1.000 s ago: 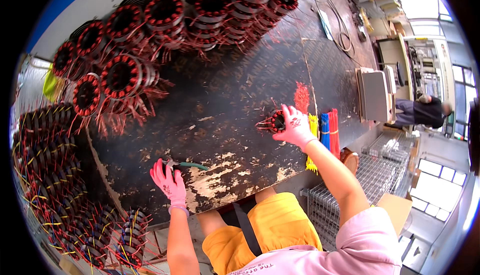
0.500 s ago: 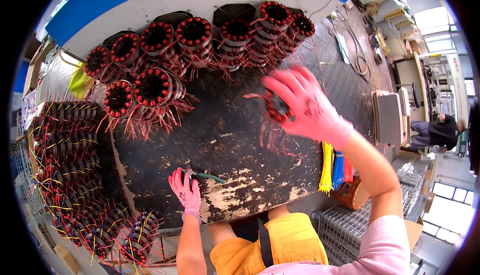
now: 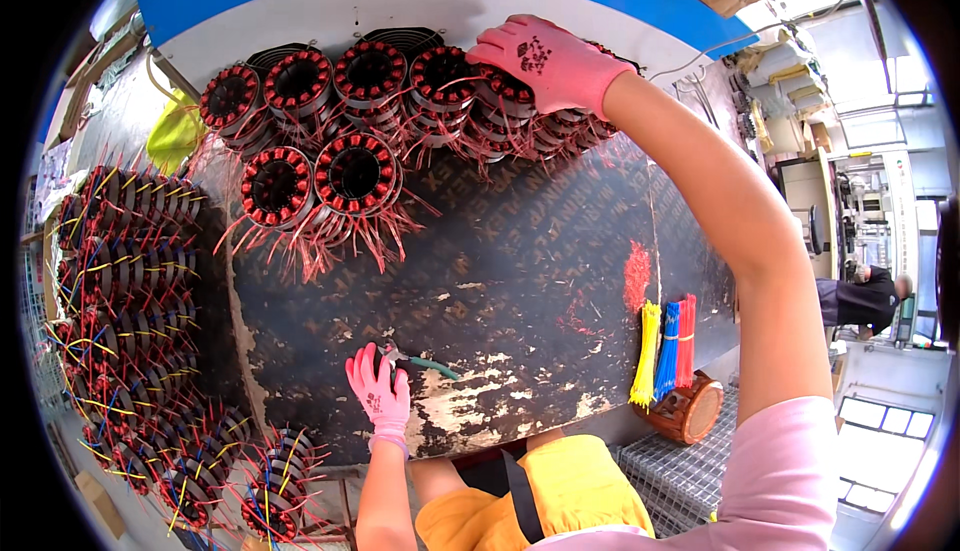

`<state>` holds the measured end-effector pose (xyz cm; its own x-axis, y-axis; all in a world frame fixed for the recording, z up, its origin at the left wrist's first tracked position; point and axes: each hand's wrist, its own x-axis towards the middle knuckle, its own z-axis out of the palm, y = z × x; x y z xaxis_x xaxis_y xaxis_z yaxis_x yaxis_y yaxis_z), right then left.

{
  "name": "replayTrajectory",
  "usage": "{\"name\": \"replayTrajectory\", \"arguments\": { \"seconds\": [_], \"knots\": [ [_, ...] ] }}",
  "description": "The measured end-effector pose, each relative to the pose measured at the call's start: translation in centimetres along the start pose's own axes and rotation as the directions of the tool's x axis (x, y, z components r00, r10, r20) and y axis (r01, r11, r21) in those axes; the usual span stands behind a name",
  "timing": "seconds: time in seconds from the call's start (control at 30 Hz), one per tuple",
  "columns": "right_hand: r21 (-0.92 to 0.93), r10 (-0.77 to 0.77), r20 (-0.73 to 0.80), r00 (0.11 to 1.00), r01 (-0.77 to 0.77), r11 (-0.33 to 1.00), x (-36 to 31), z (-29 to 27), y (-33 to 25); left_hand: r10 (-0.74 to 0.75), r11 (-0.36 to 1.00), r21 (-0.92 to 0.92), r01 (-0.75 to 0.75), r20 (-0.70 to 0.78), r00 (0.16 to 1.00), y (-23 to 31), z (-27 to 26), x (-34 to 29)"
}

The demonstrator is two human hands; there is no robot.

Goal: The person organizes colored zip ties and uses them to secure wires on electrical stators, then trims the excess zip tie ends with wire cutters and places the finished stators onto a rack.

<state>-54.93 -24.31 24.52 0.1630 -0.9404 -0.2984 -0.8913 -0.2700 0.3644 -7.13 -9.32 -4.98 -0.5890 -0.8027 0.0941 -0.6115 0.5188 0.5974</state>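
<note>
My right hand (image 3: 548, 59), in a pink glove, reaches to the far side of the table. Its fingers curl over the top of a stack of wound motor stators, closed on a stator (image 3: 508, 89) with red coils; the palm hides part of it. Near the front edge, my left hand (image 3: 378, 399), also gloved in pink, rests on the dark tabletop (image 3: 520, 281) with its fingers apart. Beside its thumb and fingertips lie pliers (image 3: 432, 366) with a green handle; whether the hand touches them I cannot tell.
More stator stacks (image 3: 357, 173) line the back, loose red leads hanging down. Finished-looking stators with coloured ties (image 3: 130, 281) fill the left. Yellow (image 3: 646, 356), blue (image 3: 667, 356) and red cable ties (image 3: 686, 336) lie at right, above a round wooden stool (image 3: 688, 409). A person (image 3: 860, 301) is far right.
My right hand has carried a stator from above the middle of the table to the stacks at the back. My left hand stays by the pliers. The view has shifted slightly.
</note>
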Motion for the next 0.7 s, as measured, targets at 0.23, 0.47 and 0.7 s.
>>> {"name": "replayTrajectory", "arguments": {
  "seconds": [0.23,0.47,0.7],
  "knots": [
    [-0.163,-0.042,-0.191,0.981,0.011,0.987,0.5,2.5,2.0,0.012,1.0,0.007,-0.012,0.001,1.0,0.2,0.0,0.1],
    [-0.084,0.253,0.167,0.953,-0.242,0.967,-0.6,-0.2,2.2,0.015,1.0,0.016,-0.015,-0.012,1.0,0.1,-0.3,0.2],
    [0.189,0.486,0.116,0.866,-0.5,0.845,0.6,1.8,-0.5,0.009,1.0,0.012,-0.009,0.008,1.0,0.0,0.2,0.0]
  ]
}}
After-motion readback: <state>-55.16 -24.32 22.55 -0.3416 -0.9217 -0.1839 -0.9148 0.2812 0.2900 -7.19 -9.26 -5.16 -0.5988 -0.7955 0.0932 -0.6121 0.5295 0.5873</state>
